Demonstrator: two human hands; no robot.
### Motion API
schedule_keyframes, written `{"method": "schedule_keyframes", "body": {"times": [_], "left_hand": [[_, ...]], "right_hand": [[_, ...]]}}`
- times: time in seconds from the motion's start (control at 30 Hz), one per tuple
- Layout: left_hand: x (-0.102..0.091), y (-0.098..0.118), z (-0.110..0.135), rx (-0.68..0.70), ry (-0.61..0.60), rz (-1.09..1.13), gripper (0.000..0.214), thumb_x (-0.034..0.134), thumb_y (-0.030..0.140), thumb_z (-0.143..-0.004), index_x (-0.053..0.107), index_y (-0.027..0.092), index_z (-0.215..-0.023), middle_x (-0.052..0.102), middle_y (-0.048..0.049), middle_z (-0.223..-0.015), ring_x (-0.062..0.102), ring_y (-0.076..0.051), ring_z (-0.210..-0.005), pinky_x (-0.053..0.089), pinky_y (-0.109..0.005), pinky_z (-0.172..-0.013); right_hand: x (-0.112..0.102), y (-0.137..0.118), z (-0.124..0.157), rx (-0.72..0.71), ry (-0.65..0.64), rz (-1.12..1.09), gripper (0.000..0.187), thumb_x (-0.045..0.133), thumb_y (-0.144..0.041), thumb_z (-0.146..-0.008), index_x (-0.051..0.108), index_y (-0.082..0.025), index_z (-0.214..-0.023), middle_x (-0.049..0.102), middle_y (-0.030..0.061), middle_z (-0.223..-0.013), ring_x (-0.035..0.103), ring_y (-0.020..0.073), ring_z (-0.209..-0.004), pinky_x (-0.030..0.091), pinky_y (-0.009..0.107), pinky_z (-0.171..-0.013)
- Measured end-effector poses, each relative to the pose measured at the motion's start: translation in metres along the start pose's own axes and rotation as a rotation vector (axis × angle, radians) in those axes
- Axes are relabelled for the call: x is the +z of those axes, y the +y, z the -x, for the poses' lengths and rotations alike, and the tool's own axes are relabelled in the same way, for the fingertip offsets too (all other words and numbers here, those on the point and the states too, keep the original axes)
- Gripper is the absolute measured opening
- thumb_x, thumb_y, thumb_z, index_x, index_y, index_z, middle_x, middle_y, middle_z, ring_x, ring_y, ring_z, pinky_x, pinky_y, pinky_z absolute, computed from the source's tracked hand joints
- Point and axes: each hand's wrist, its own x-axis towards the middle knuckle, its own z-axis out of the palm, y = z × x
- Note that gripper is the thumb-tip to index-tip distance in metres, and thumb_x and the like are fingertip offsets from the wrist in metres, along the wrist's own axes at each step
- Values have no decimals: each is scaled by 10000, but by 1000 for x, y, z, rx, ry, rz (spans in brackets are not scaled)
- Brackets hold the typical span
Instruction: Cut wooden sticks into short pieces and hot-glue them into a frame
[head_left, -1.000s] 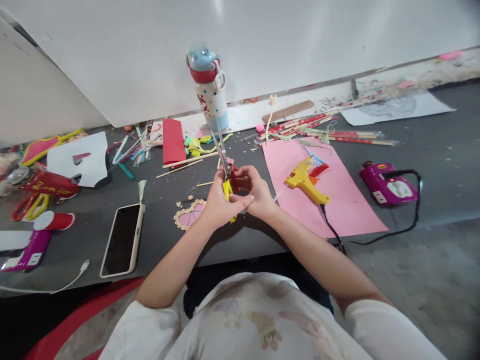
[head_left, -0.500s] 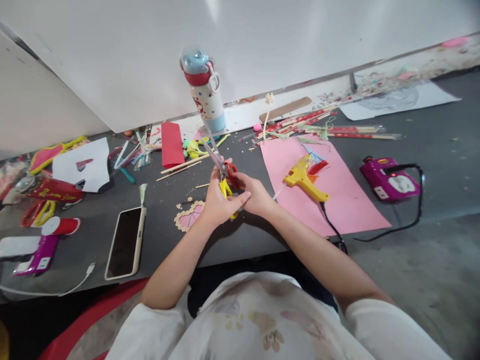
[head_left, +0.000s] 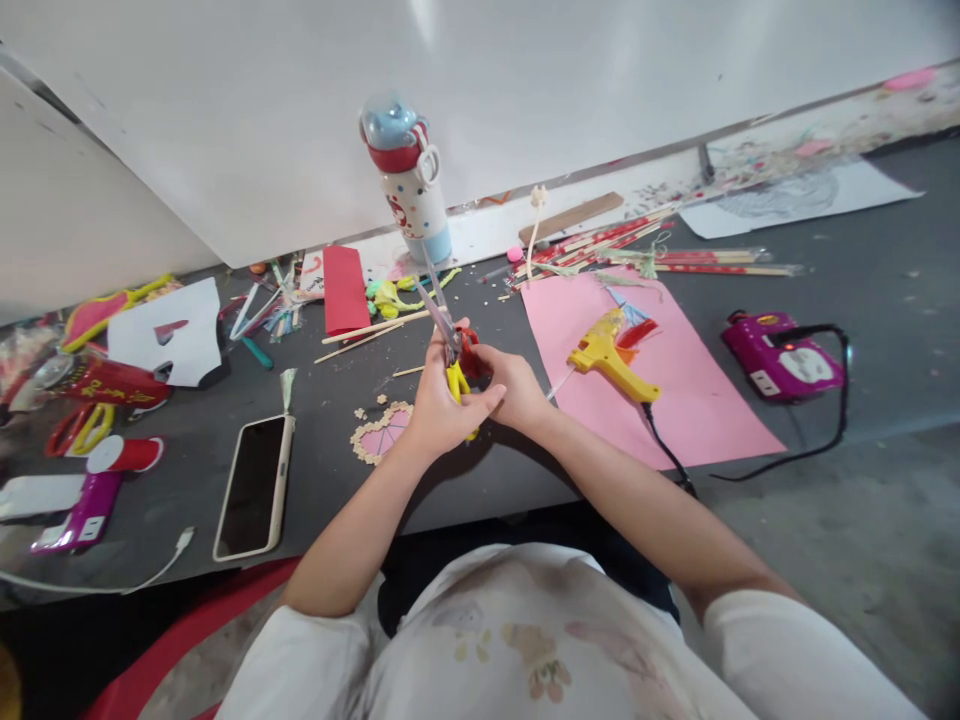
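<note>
Both my hands meet over the dark table (head_left: 862,270), just in front of me. My left hand (head_left: 435,408) is closed round the yellow handle of a pair of scissors (head_left: 448,335). My right hand (head_left: 516,388) is closed on the red handle. The blades point up and away toward a spotted drinking bottle (head_left: 411,185) and stand slightly apart. A small pink heart shape edged with pale beads (head_left: 381,430) lies on the table just left of my left hand.
A yellow glue gun (head_left: 609,358) rests on a pink paper sheet (head_left: 675,400) to the right, with a purple device (head_left: 780,355) and black cable beyond. A phone (head_left: 255,485) lies at the left. Red paper (head_left: 345,288), wooden sticks (head_left: 379,328) and craft scraps crowd the back.
My hands stay together on the scissors. The blades tilted left, then swung back more upright and parted a little. The view shifted slightly.
</note>
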Motion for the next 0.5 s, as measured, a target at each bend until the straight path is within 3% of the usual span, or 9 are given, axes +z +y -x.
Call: {"method": "schedule_keyframes", "body": {"times": [0.1,0.2,0.33,0.5], "left_hand": [[-6,-3,-2,4,18,109,758,702,476,-734,350,244,-1364,418,-141,-1445,442,-260,-1325,403,-396,-1088],[-15,-5,-8,24,160,246,573,650,524,-770,482,271,-1256,520,-85,-1368,485,-235,-1292,400,-379,-1088],[-25,-1,-14,-45,420,456,283,662,462,-786,644,253,-976,679,-33,-1081,635,-175,-1054,506,-341,-946],[-33,0,-17,-109,456,725,231,756,421,-717,690,273,-882,702,32,-861,643,-72,-778,533,-209,-768]], "right_hand": [[0,-6,1,45,7,-22,296,681,-326,-617,579,-183,-855,658,20,-760,604,176,-670,437,294,-620],[1,-11,1,77,27,-45,272,679,-339,-611,557,-186,-801,638,2,-727,576,149,-640,432,281,-617],[1,-13,2,63,14,-60,270,666,-300,-607,526,-189,-809,606,-13,-732,528,128,-637,420,279,-630],[1,-14,4,33,-43,-72,268,645,-308,-639,523,-186,-844,551,-24,-716,482,117,-626,407,280,-632]]}}
